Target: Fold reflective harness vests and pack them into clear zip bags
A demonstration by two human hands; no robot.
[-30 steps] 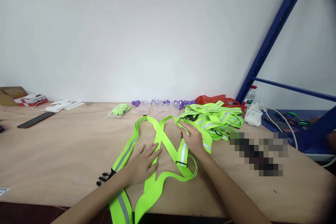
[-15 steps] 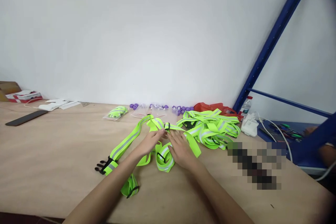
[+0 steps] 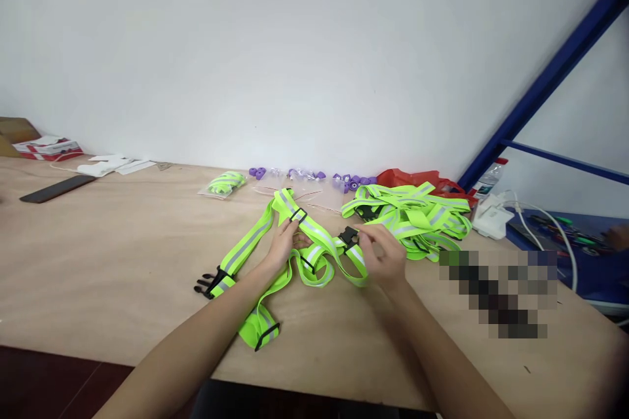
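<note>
A neon-yellow reflective strap harness (image 3: 246, 247) with grey stripes lies in loops on the table before me. My left hand (image 3: 284, 245) is closed on the strap just below a black slider (image 3: 297, 215), its thumb on top and some fingers hidden behind the webbing. Between the thumb and fingers of my right hand (image 3: 386, 255) is a black buckle (image 3: 348, 236) at the harness's right end. At the left end, a pronged black buckle half (image 3: 210, 282) rests on the table. Nearest me, one loop carries another slider (image 3: 267, 336).
A pile of similar straps (image 3: 413, 219) lies right of centre, by a red bag (image 3: 407, 178). Along the wall are purple pieces (image 3: 354, 183), clear plastic bags (image 3: 314, 195) and a bagged strap (image 3: 223, 184). A white adapter (image 3: 491, 219), a bottle (image 3: 490, 177) and a blue frame (image 3: 545, 105) stand right.
My right hand has moved right, away from my left, and now pinches the black buckle. The strap between my hands is spread wider. The view has shifted slightly.
</note>
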